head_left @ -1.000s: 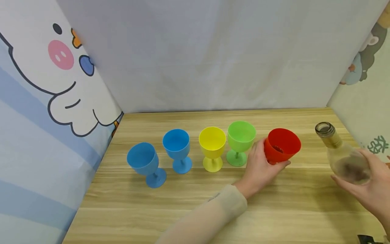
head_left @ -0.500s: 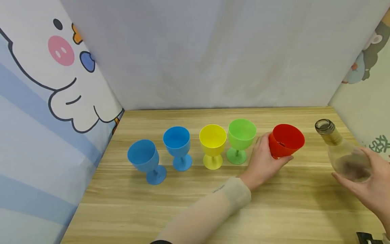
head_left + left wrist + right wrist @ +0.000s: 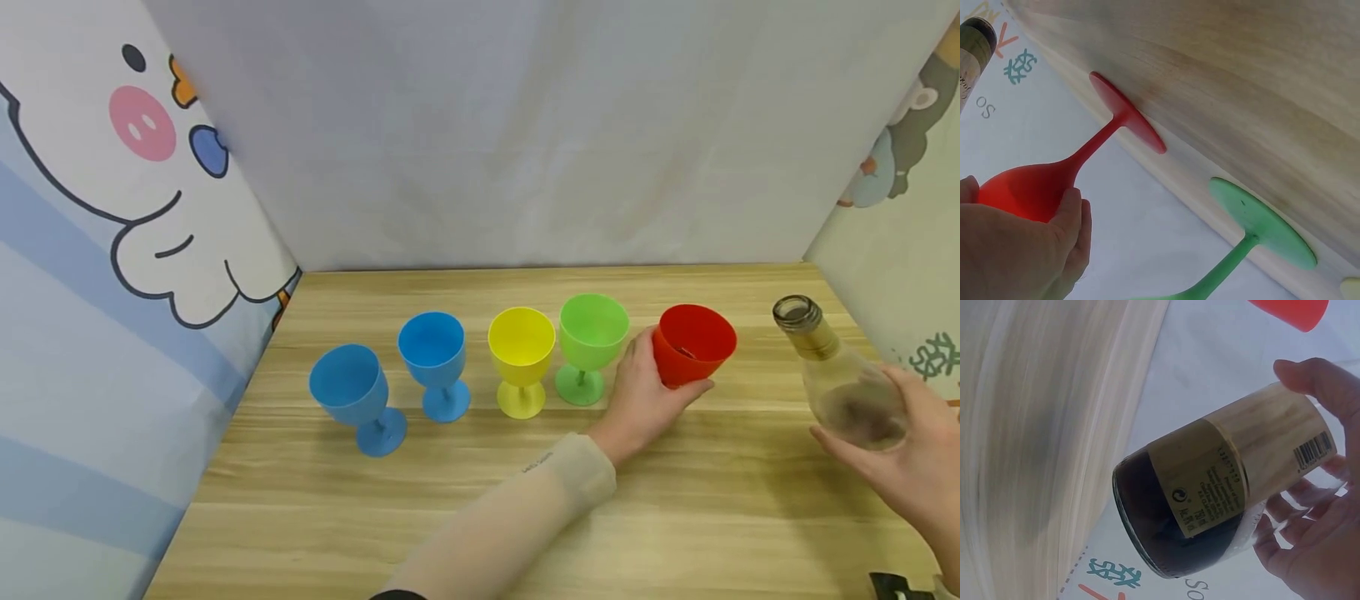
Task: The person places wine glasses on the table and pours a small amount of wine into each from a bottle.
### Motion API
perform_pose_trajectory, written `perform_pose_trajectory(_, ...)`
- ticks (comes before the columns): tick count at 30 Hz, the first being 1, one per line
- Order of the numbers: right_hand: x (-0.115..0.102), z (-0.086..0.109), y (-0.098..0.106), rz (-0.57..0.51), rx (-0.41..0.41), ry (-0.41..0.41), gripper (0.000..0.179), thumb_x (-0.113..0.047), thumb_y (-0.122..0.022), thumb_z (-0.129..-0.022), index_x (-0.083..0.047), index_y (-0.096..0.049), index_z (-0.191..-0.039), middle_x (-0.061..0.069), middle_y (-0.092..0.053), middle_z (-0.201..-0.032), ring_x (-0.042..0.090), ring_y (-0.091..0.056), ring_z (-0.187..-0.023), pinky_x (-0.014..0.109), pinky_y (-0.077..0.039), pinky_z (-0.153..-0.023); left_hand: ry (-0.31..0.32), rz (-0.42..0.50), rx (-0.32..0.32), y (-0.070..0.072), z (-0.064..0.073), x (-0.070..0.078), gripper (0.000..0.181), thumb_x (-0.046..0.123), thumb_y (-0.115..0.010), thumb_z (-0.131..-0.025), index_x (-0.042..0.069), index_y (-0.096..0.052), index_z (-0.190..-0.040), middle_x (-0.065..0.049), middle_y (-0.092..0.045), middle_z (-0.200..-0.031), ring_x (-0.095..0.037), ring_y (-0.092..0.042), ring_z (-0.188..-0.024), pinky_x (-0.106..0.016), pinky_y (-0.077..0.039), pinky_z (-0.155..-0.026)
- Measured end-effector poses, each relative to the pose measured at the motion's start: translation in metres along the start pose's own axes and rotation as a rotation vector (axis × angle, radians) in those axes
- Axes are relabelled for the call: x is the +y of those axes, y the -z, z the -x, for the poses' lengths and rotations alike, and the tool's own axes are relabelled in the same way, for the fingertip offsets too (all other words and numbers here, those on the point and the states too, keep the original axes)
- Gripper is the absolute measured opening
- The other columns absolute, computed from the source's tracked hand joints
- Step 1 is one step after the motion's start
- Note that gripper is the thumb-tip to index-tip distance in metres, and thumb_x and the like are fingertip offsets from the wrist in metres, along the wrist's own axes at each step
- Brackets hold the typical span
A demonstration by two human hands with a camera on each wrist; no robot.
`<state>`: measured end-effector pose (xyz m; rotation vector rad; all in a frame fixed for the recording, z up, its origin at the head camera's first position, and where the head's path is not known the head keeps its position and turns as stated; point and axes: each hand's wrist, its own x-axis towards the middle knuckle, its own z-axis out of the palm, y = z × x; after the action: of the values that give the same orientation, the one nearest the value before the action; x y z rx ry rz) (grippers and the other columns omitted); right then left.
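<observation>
my left hand [image 3: 641, 400] grips the red goblet [image 3: 693, 342] low on its bowl, thumb across the near side and fingers bent round the other, parted about as wide as the bowl is there. the goblet is at the right end of the row, just beside the green goblet [image 3: 594, 333]; its foot is down by the table [image 3: 1127, 114], though i can't tell whether it touches. it looks like thin plastic, so i'd judge it light, a bit springy and hard to break, but top-heavy on that slim stem; low on the bowl, where it narrows, seems a sound place to hold, with a gentle pinch. something dark shows inside it, too small to tell what. my right hand [image 3: 915, 450] holds the glass bottle [image 3: 1191, 500] off the table, well apart from the goblet, thumb and fingers curled round the body and the mouth leaning towards the goblet. glass should be stiff, smooth, breakable and the heavier of the two, with dark liquid low down that may shift the weight; a firm wrap on the body suits it. the yellow goblet [image 3: 522, 350] and two blue goblets [image 3: 432, 340] stand further left.
</observation>
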<state>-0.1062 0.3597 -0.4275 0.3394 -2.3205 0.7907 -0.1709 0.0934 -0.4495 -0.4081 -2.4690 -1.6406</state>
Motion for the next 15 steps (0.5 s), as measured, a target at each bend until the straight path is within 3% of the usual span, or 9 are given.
perform_pose_trajectory(5,-0.001,0.001,0.0,-0.001,-0.016,-0.02,0.085,-0.036,-0.088,-0.072,0.008,-0.053,-0.135,0.033,-0.058,-0.117,-0.016,-0.034,-0.104,0.007,-0.024,-0.084,0.004,0.026,-0.025,0.005,0.002,-0.001,0.077,0.028,-0.087,-0.083,0.011,-0.042,-0.143,0.005,-0.055,-0.129,-0.006,-0.053,-0.114,-0.018,-0.046,-0.092)
perform_pose_trajectory(7,-0.001,0.001,-0.001,0.002,-0.018,-0.017,0.088,-0.047,-0.085,-0.076,0.009,-0.052,-0.136,0.034,-0.057,-0.117,-0.003,-0.044,-0.104,0.008,-0.023,-0.086,0.021,0.041,-0.053,0.008,0.004,0.0,0.081,0.029,-0.087,-0.083,0.01,-0.04,-0.145,0.005,-0.054,-0.13,-0.007,-0.052,-0.115,-0.019,-0.046,-0.094)
perform_pose_trajectory(9,-0.002,0.001,-0.001,0.009,-0.02,-0.014,0.095,-0.062,-0.077,-0.079,0.008,-0.051,-0.137,0.035,-0.057,-0.118,0.019,-0.054,-0.103,0.007,-0.022,-0.087,0.05,0.045,-0.087,0.012,0.008,0.001,0.083,0.03,-0.087,-0.083,0.009,-0.038,-0.147,0.005,-0.053,-0.132,-0.008,-0.053,-0.117,-0.021,-0.045,-0.097)
perform_pose_trajectory(12,-0.003,0.001,-0.002,0.015,-0.016,-0.011,0.107,-0.079,-0.06,-0.077,0.009,-0.05,-0.137,0.037,-0.056,-0.118,0.048,-0.051,-0.091,0.008,-0.021,-0.087,0.11,0.007,-0.128,0.019,0.017,0.002,0.085,0.033,-0.086,-0.084,0.006,-0.038,-0.149,0.002,-0.055,-0.134,-0.013,-0.055,-0.118,-0.024,-0.045,-0.098)
perform_pose_trajectory(15,-0.003,0.0,-0.002,0.019,-0.011,-0.008,0.109,-0.081,-0.058,-0.077,0.01,-0.051,-0.137,0.038,-0.057,-0.116,0.054,-0.052,-0.09,0.007,-0.021,-0.087,0.149,-0.034,-0.149,0.027,0.026,0.002,0.083,0.034,-0.085,-0.085,0.003,-0.041,-0.149,-0.003,-0.058,-0.134,-0.017,-0.057,-0.118,-0.025,-0.047,-0.097)
